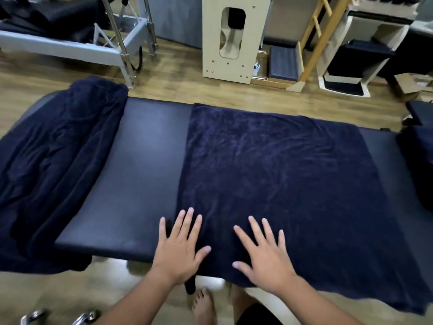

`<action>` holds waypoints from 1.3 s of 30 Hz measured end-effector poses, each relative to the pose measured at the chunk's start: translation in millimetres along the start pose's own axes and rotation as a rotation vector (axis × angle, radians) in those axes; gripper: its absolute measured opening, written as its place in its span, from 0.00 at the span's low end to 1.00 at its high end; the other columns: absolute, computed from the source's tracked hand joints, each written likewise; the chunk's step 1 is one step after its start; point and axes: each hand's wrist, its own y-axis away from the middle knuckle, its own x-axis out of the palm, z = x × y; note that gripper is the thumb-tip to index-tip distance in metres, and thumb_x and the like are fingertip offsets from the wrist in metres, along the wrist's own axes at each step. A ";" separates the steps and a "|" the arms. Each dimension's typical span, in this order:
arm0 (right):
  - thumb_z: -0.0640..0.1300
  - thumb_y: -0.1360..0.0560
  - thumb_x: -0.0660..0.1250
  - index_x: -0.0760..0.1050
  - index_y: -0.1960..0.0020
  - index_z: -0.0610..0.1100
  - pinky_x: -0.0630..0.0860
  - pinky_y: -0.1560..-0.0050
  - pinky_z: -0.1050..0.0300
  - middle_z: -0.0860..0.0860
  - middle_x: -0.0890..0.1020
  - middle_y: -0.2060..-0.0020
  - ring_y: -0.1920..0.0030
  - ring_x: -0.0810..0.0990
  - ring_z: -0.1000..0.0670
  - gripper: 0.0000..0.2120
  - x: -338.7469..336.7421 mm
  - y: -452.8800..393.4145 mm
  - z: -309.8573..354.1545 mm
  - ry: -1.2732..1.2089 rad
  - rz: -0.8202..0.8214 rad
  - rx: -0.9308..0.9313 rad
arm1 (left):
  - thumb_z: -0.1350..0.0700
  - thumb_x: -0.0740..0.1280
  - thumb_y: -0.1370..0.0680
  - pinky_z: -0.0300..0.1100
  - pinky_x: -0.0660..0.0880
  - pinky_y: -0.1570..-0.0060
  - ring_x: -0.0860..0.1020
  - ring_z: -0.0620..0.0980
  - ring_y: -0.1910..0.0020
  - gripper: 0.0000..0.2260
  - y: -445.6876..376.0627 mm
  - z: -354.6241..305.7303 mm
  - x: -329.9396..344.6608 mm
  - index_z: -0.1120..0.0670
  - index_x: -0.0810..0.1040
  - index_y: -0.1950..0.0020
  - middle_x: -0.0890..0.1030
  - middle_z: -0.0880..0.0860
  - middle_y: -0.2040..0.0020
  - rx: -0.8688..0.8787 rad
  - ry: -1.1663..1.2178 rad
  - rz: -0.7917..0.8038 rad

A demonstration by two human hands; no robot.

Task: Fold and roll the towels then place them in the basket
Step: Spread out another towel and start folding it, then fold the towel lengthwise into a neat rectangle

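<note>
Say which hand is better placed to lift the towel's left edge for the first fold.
Left, probably. The left hand lies flat right at the left edge of the spread towel, fingers straddling it and the padded table. The right hand rests further in on the cloth.

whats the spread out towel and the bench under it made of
Towel: looks like soft navy terry cloth, matte, with fuzzy nap and small wrinkles. Bench: seemingly padded vinyl or faux leather, smooth with a dull sheen reflecting light; real leather can't be ruled out.
</note>
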 end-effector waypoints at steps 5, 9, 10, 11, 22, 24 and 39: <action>0.63 0.24 0.59 0.72 0.27 0.49 0.70 0.28 0.40 0.48 0.66 0.23 0.23 0.66 0.44 0.30 27.1 35.1 -50.7 -0.025 -0.075 0.048 | 0.34 0.52 0.20 0.64 0.56 0.28 0.62 0.62 0.22 0.36 5.9 -20.4 3.6 0.58 0.67 0.22 0.63 0.63 0.21 -0.003 0.008 0.031; 0.60 0.18 0.57 0.60 0.21 0.59 0.61 0.24 0.40 0.56 0.56 0.19 0.19 0.52 0.49 0.27 36.9 59.9 -88.4 -0.090 -0.116 0.098 | 0.37 0.52 0.20 0.60 0.57 0.27 0.61 0.63 0.21 0.36 22.3 -36.1 12.6 0.64 0.64 0.22 0.61 0.64 0.20 -0.026 0.027 -0.015; 0.60 0.18 0.59 0.61 0.21 0.58 0.63 0.25 0.41 0.55 0.58 0.20 0.19 0.54 0.47 0.27 37.0 65.7 -100.6 -0.117 -0.147 0.167 | 0.39 0.51 0.19 0.60 0.59 0.27 0.62 0.63 0.22 0.36 24.5 -40.8 13.1 0.65 0.65 0.23 0.61 0.64 0.21 -0.037 0.029 -0.023; 0.59 0.18 0.61 0.64 0.22 0.57 0.66 0.28 0.43 0.54 0.62 0.21 0.21 0.58 0.46 0.26 37.1 71.5 -112.9 -0.148 -0.190 0.261 | 0.40 0.51 0.19 0.61 0.61 0.28 0.63 0.63 0.22 0.35 25.9 -45.0 13.2 0.65 0.66 0.23 0.62 0.65 0.21 -0.047 0.027 -0.027; 0.48 0.19 0.63 0.70 0.31 0.40 0.69 0.39 0.35 0.36 0.71 0.34 0.35 0.68 0.33 0.19 47.0 131.0 -237.8 -0.371 -0.264 1.074 | 0.53 0.65 0.26 0.55 0.76 0.57 0.75 0.63 0.40 0.24 31.5 -108.7 -10.0 0.67 0.74 0.35 0.76 0.64 0.38 -0.455 0.047 0.063; 0.51 0.18 0.62 0.72 0.33 0.41 0.69 0.39 0.36 0.37 0.73 0.37 0.37 0.70 0.34 0.19 44.8 132.1 -242.4 -0.362 -0.224 1.141 | 0.55 0.67 0.28 0.50 0.71 0.67 0.74 0.60 0.52 0.21 35.2 -115.8 -11.8 0.66 0.74 0.41 0.75 0.60 0.48 -0.489 0.074 0.017; 0.48 0.19 0.62 0.76 0.41 0.42 0.73 0.44 0.39 0.38 0.77 0.44 0.44 0.74 0.33 0.12 53.2 150.2 -275.8 -0.369 -0.280 1.016 | 0.34 0.51 0.19 0.66 0.49 0.25 0.38 0.55 0.18 0.40 43.2 -118.6 -6.1 0.55 0.40 0.17 0.37 0.54 0.17 -0.590 0.270 0.200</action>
